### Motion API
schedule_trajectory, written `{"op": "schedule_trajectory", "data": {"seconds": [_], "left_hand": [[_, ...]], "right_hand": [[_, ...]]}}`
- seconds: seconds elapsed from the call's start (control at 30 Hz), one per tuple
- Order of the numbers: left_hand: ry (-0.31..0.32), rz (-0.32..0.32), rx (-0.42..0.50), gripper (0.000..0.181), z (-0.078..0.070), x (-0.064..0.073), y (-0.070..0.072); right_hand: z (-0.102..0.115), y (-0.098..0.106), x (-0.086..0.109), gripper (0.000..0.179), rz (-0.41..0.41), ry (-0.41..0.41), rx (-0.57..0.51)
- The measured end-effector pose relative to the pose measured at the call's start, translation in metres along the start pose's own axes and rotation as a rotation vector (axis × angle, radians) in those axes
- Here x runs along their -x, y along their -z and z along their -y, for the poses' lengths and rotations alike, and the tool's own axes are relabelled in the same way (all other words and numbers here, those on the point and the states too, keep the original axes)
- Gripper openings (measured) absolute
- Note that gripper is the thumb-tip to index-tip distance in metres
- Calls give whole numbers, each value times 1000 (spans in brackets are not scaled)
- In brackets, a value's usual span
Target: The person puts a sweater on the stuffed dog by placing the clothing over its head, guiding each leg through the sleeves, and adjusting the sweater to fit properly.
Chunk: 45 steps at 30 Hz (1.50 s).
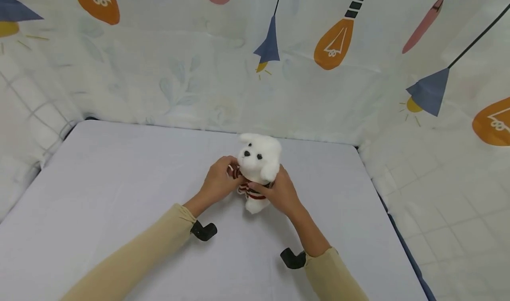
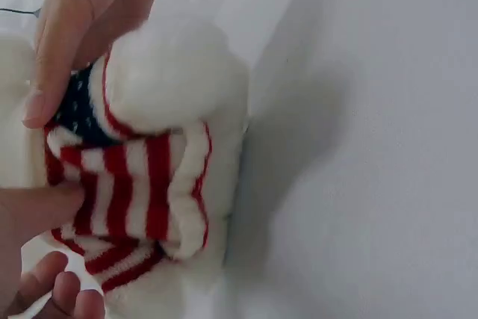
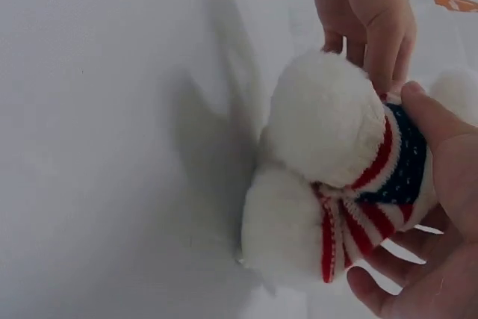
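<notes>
A white plush dog with black eyes and nose is held upright over the table between both hands. It wears a knitted outfit with red and white stripes and a navy section with pale dots. My left hand grips the dog's side by a striped sleeve, its thumb on the stripes in the left wrist view. On the opposite side my right hand holds the body, thumb across the front at the navy part. The dog's round white feet show in the right wrist view; its head is mostly out of the wrist views.
A white-covered table spreads under the hands. Behind it hangs a pale curtain printed with lamps and bulbs, continuing along both sides. Black curved pieces stick out at both sleeve cuffs.
</notes>
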<state>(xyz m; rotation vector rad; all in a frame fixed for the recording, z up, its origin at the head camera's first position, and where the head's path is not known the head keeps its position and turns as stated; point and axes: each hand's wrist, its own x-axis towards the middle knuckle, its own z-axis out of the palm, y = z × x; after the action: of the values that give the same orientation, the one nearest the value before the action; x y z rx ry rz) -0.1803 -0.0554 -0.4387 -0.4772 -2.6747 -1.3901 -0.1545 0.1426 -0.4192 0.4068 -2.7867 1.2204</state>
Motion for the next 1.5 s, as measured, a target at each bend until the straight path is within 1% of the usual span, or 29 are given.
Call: {"op": "schedule_trajectory", "data": {"seconds": [0.07,0.1,0.17,0.23,0.3,0.33,0.37,0.47,0.53,0.6,0.63,0.7,0.8,0.87,0.9,0.93,1.0,1.1,1.17,1.23,1.27,1.4,1.5], "left_hand": [[55,15,60,16,0,-1,2],[93,35,118,13,0,-1,3],[184,112,250,20,0,-3,5],[255,190,355,28,2,-6,7],[307,245,417,31,3,-7,9],[317,260,416,30,4,-8,10],[310,270,399,27,4,-8,12],[293,284,333,20,5,-8,15],[281,310,311,20,6,-8,16],[266,340,310,22,7,-8,17],[252,345,319,24,9,-8,17],[221,328,361,24,12,-7,18],[166,239,467,23,17,-3,22],[136,198,541,25,20,-2,25],[125,193,574,27,21,-2,26],[116,194,583,28,21,-2,28],[104,225,583,29,22,-3,32],[95,281,564,27,23,-6,37],[94,308,550,31,22,-6,40],[96,316,519,37,23,-5,42],[92,318,495,41,23,-4,43],[66,318,384,55,28,1,43],[58,331,346,64,33,4,41]], "right_hand": [[-1,1,0,74,0,9,43],[-2,2,0,73,8,17,54],[-2,3,0,69,23,18,88],[-2,3,0,64,33,10,111],[-2,3,-1,60,34,-2,130],[-1,3,-1,59,30,-2,136],[-1,2,-2,59,30,-4,136],[1,-2,-4,52,54,7,112],[1,-6,-4,42,74,8,82],[2,-11,-6,33,85,-10,50],[3,-13,-7,32,82,-21,37],[5,-17,-10,29,64,-37,16],[10,-20,-14,28,53,-41,-4],[12,-22,-16,27,51,-50,-10],[13,-22,-16,26,50,-51,-13],[13,-23,-17,26,46,-58,-14],[13,-25,-17,25,31,-69,-17],[13,-27,-18,32,-11,-78,-15],[12,-29,-20,43,-34,-84,-7],[11,-30,-20,56,-41,-84,-3],[11,-30,-20,59,-38,-79,-1],[8,-26,-17,74,26,-30,6],[5,-22,-12,82,75,-3,36]]}}
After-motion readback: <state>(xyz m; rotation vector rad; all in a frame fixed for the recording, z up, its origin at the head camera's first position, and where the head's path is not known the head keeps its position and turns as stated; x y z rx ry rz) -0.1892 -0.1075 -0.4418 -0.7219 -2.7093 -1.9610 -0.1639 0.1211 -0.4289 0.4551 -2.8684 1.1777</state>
